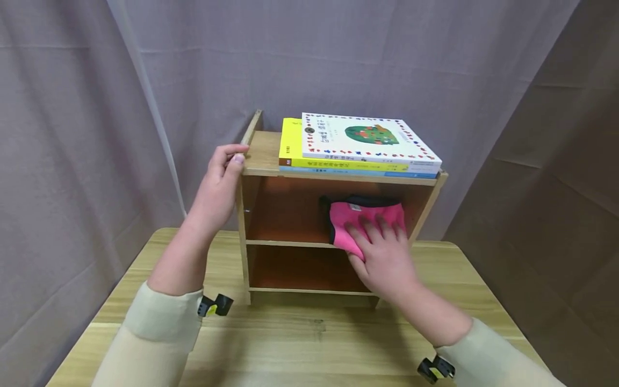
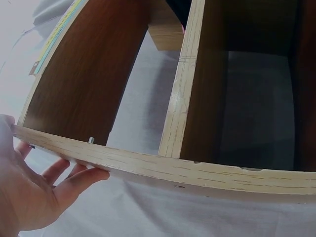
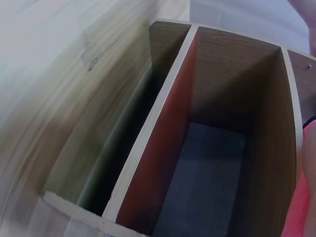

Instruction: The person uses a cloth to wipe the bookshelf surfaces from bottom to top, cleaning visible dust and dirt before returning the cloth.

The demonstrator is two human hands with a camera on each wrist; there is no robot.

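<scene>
A greyish-lilac curtain [image 1: 314, 54] hangs behind the wooden bookshelf [image 1: 290, 244] and to both sides of it. Under the bookshelf spreads a pale wood-grain table [image 1: 271, 338], its surface reaching out in front. The bookshelf stands upright, with two compartments one above the other and side panels that rise past its top board. Two pale sleeves [image 1: 150, 333] come in from in front of the bookshelf. On its top board, towards the right, lies a flat stack: a white picture book [image 1: 333, 137] uppermost, a yellow book [image 1: 290, 142] beneath, a blue book [image 1: 333, 172] at the bottom. The pink cloth [image 1: 340, 220], backed in black, is at the right of the bookshelf's upper compartment, its lower corner overhanging the middle shelf's front edge. The right hand [image 1: 384, 258] presses on the cloth with fingers spread, not clenched. The left hand [image 1: 220, 185] grips the bookshelf's upper left front corner, fingers hooked over the side panel. A small black wrist camera [image 1: 215, 305] shows at each cuff, in front of the bookshelf. Inside the bookshelf's left panel, a tiny metal peg [image 2: 92, 140] sticks out.
</scene>
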